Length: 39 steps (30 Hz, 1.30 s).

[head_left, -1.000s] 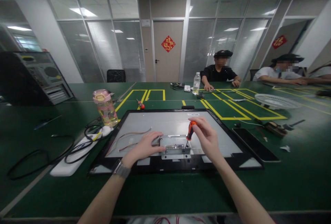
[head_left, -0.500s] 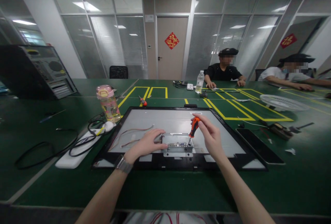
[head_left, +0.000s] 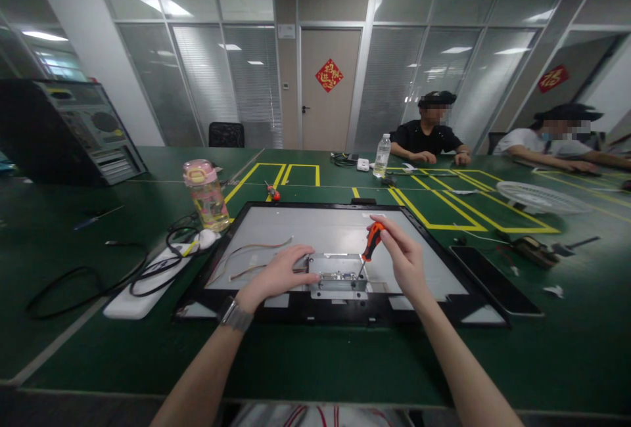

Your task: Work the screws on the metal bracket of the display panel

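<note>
A flat display panel (head_left: 315,226) with a black frame lies back side up in front of me. On its near part sits a metal bracket (head_left: 340,261) with a row of connector ports along it. My left hand (head_left: 280,276) grips the bracket's left end, thumb at the near side and fingers at the far side. Closed round the orange and black handle of a screwdriver (head_left: 373,239) is my right hand (head_left: 407,259). The screwdriver leans, its tip at the bracket's right end; the exact contact is too small to see. Thin wires (head_left: 251,253) run left of the bracket.
Left of the panel are a pink-lidded bottle (head_left: 206,197), a white power strip (head_left: 133,299) and black cables. A black phone-like slab (head_left: 495,280) lies right. Beyond stand a clear bottle (head_left: 382,156) and a small red screwdriver (head_left: 273,192). Co-workers sit across the table.
The view has shifted slightly. My hands stay at the bracket, and the screwdriver tip remains at its right end. A co-worker opposite has drawn one hand back.
</note>
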### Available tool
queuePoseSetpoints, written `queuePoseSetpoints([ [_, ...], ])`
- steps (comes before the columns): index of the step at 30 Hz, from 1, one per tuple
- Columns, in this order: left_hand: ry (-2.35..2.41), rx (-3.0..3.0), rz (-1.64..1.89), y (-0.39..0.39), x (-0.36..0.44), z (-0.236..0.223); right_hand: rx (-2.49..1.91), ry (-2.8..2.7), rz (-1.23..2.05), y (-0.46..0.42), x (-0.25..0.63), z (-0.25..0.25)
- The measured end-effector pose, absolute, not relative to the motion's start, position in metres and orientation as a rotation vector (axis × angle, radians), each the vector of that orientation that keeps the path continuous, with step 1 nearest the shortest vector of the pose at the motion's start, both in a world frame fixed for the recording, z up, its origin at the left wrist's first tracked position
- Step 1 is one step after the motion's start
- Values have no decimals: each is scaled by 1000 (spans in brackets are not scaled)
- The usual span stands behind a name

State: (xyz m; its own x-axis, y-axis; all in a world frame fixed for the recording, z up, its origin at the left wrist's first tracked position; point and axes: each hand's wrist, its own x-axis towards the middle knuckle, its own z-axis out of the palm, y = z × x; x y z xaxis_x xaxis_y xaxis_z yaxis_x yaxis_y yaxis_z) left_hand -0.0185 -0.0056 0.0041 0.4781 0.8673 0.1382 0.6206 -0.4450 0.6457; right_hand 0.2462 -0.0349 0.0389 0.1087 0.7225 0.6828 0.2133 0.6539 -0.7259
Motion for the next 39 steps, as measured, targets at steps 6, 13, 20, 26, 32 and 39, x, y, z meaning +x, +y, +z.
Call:
queuePoseSetpoints([
  [6,1227,2206,646,-7,-19,4,-824,-1452,478,-35,248,38],
  [13,1236,2226,605,-5,-21,0,-821,-1499,473,-32,250,39],
  [20,1234,2225,601,-5,-20,2,-850,-1572,383,-36,253,40],
  [26,1231,2235,596,-4,-19,4,-822,-1584,327,-41,251,47],
  [32,1234,2264,508,-6,-19,8,-799,-1702,363,-52,244,55],
  [39,1325,2298,401,-19,-14,20,-853,-1734,358,-53,246,57],
])
